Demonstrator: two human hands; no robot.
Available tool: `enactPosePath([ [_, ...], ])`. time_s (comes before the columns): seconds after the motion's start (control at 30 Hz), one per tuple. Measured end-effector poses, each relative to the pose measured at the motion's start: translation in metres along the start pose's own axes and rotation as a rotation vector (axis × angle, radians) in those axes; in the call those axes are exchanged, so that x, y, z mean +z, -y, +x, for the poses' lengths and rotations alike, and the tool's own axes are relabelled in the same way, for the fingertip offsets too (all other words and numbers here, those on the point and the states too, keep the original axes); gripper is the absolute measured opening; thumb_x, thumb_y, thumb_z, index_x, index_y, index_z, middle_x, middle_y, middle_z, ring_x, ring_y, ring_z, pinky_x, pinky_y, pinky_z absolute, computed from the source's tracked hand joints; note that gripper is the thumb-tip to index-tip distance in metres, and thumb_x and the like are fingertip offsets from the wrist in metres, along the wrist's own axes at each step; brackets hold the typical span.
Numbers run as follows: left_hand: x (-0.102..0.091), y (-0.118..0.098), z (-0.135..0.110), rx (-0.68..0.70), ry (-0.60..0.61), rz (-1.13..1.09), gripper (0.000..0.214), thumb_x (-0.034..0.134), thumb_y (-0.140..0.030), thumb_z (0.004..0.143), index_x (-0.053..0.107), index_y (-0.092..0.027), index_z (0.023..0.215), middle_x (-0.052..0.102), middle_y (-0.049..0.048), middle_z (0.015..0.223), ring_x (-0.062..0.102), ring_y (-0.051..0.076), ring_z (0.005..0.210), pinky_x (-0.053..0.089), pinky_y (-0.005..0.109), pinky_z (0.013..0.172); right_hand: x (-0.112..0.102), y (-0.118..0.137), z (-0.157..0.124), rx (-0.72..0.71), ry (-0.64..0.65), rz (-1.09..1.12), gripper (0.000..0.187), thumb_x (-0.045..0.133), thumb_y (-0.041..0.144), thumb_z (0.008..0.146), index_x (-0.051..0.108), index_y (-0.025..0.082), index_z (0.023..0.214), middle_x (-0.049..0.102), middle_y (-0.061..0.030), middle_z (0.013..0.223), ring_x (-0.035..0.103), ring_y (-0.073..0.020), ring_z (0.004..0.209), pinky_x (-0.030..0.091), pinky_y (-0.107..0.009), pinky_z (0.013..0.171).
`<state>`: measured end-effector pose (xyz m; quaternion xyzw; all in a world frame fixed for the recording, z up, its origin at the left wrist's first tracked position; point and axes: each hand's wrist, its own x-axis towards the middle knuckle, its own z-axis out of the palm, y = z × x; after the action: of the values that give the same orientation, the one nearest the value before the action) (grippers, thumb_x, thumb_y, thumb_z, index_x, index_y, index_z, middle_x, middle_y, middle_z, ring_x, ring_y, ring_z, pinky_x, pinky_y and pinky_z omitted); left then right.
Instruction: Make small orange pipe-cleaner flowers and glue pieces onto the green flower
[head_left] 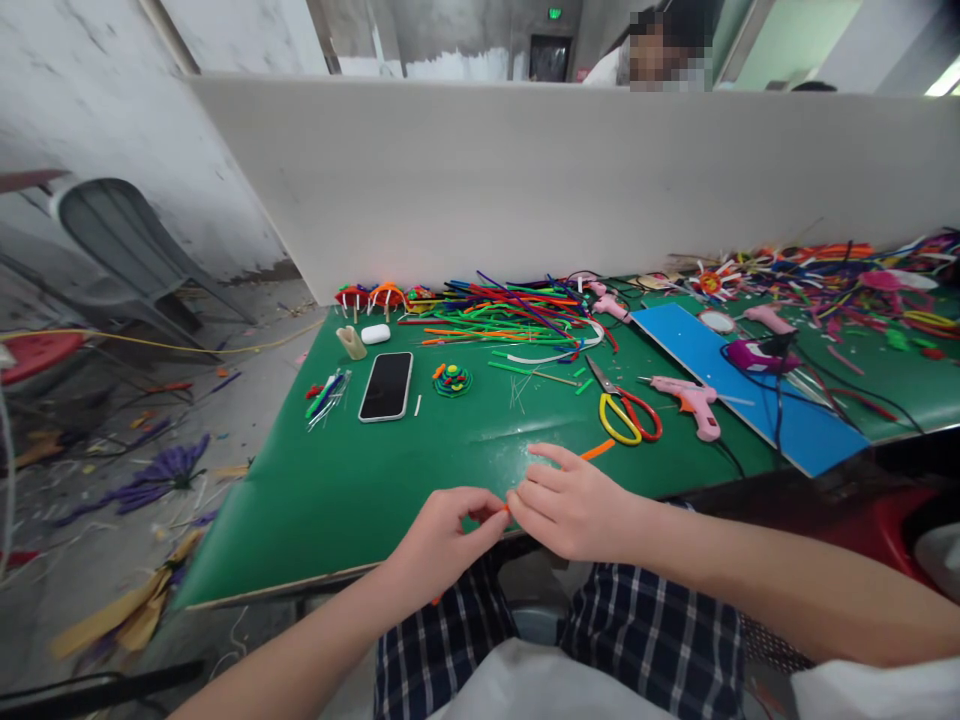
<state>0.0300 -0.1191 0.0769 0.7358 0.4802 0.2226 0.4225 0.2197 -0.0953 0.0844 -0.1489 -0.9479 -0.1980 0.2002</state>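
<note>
Both hands meet at the table's near edge, pinching a small orange piece that looks like pipe cleaner [506, 509]. My left hand [457, 530] closes thumb and forefinger on it. My right hand [566, 505] is curled with its fingertips at the same spot and one finger raised. An orange strip [598, 450] sticks out beyond my right hand; whether it joins the held piece I cannot tell. Scissors with red and yellow handles [630, 418] lie just past it. Farther forward sits a round green coiled pipe-cleaner piece [453, 380] with coloured dots.
On the green table [322, 500] lie a phone [387, 387], a white case [376, 334], a pile of pipe cleaners [510, 310], a pink glue gun [694, 402] and a blue board [735, 380]. A white partition [525, 180] stands behind; a person [664, 50] is beyond it.
</note>
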Motion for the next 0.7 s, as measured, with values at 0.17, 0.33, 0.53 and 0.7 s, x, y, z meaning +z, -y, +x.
enactPosePath([
  [0.17,0.003,0.004,0.003,-0.170,0.129,-0.346,0.024,0.050,-0.030,0.078,0.061,-0.013,0.063,0.061,-0.0007,0.058,0.053,0.010,0.058,0.039,0.021,0.060,0.007,0.002,-0.005,-0.063,0.020,0.006,0.018,0.042,0.013,0.083,0.059,0.015,0.077,0.058,-0.0002,0.067,0.050,-0.0128,0.062,0.033,-0.044,0.093],
  [0.33,0.010,0.010,0.001,-0.293,0.150,-0.590,0.022,0.056,-0.030,0.074,0.061,-0.012,0.062,0.057,-0.0017,0.053,0.049,0.008,0.053,0.038,0.021,0.058,0.007,-0.001,-0.005,-0.150,0.024,0.065,0.018,0.042,0.012,0.083,0.056,0.016,0.072,0.055,0.0015,0.063,0.048,-0.0131,0.061,0.031,-0.044,0.092],
  [0.53,0.010,0.012,-0.008,-0.020,0.152,-0.260,0.023,0.050,-0.028,0.080,0.063,-0.013,0.068,0.059,0.0022,0.064,0.051,0.010,0.061,0.038,0.023,0.059,0.001,0.000,-0.002,-0.080,0.146,0.265,0.019,0.041,0.014,0.084,0.054,0.016,0.070,0.051,0.0012,0.061,0.042,-0.0117,0.057,0.035,-0.031,0.069],
  [0.7,0.007,0.013,-0.012,0.470,0.062,0.179,0.023,0.044,-0.019,0.083,0.058,-0.015,0.067,0.056,0.0021,0.059,0.046,0.011,0.061,0.037,0.027,0.065,-0.005,0.007,-0.002,0.010,0.218,0.441,0.022,0.041,0.017,0.083,0.054,0.016,0.065,0.055,0.0016,0.061,0.042,-0.0100,0.056,0.034,-0.030,0.072],
])
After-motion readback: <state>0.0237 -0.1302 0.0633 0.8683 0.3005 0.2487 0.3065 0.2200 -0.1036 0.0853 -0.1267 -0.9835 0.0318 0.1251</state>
